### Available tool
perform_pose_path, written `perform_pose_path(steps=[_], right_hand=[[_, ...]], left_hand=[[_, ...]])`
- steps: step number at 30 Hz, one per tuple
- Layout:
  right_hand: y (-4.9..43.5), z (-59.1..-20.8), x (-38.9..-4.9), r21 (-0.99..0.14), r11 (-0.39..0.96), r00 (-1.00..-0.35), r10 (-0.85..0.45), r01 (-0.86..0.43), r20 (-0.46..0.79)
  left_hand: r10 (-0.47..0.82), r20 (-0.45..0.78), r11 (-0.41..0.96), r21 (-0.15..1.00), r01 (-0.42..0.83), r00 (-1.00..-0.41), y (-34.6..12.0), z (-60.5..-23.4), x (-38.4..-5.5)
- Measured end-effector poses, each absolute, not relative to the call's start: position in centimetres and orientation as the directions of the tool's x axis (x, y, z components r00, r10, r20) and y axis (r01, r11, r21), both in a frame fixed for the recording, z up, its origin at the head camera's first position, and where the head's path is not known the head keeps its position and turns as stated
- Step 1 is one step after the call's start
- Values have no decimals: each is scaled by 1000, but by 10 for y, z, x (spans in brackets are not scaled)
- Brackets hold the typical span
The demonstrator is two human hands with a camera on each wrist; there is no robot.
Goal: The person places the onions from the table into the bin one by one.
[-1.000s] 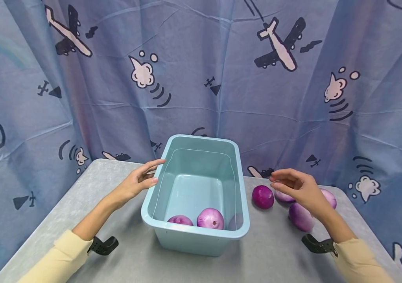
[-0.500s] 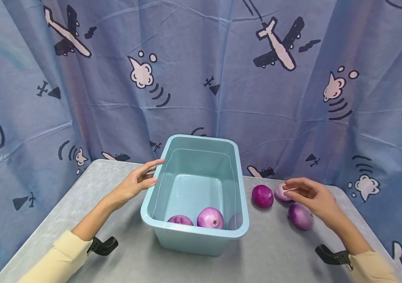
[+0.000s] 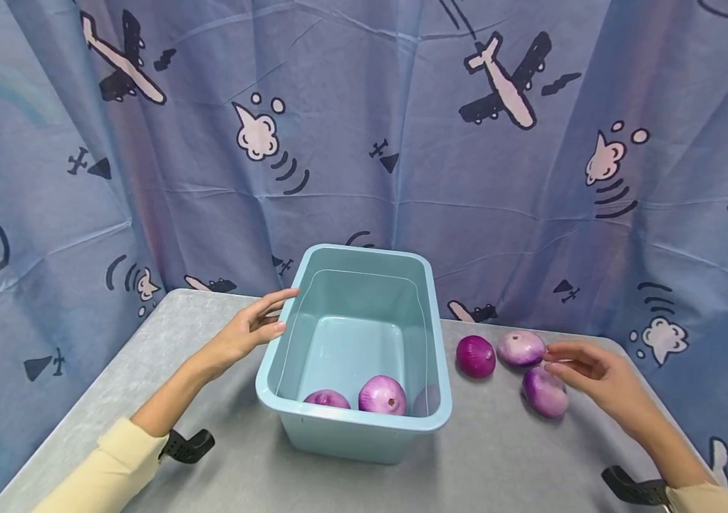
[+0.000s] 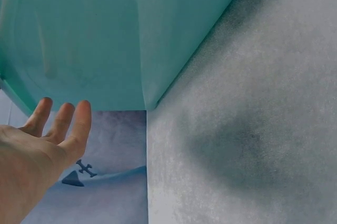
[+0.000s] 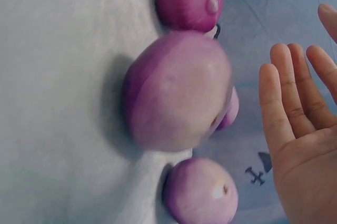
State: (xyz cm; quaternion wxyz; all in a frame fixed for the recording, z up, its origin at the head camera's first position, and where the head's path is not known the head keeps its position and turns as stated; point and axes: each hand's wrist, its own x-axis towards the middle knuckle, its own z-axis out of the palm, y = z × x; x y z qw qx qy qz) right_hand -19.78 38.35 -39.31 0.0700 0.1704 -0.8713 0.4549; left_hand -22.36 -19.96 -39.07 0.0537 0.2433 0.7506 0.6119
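A pale blue plastic bin (image 3: 362,425) stands mid-table with two red onions (image 3: 382,395) inside, at its near end. My left hand (image 3: 245,335) is at the bin's left rim, fingers loosely extended, index fingertip right at the edge. To the right of the bin sit a dark red onion (image 3: 476,357), a paler onion (image 3: 521,348) and a purple-white onion (image 3: 545,392). My right hand (image 3: 601,377) hovers just right of these, fingers extended and holding nothing. In the right wrist view another onion (image 5: 201,191) appears at the bottom; in the head view the right hand hides it.
A grey table (image 3: 486,456) carries everything. Behind it hangs a blue curtain (image 3: 351,142) with airplane prints, close to the table's back edge. Black wrist straps (image 3: 187,446) sit on both forearms.
My right hand has moved right and slightly down, away from the bin, past the paler onion, uncovering it. My left hand and the bin stay where they were.
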Motion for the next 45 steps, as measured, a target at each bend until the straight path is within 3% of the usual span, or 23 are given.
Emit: perform_pose_path(steps=[18,26,45], right_hand=[[410,-416,-181,-782,589,-979,-145,-203,144],[412,-433,-179,-807,497,-946,-218,-320,241],[396,-441,-187,-713,685,-987,-135,-153,83]], left_hand=[[442,222,112,948,299,-869,-199,-390,-223],[445,222,115,947,301,-867,-199,-391,-223],[448,219,107,950,295,-867,-200,-391,-224]])
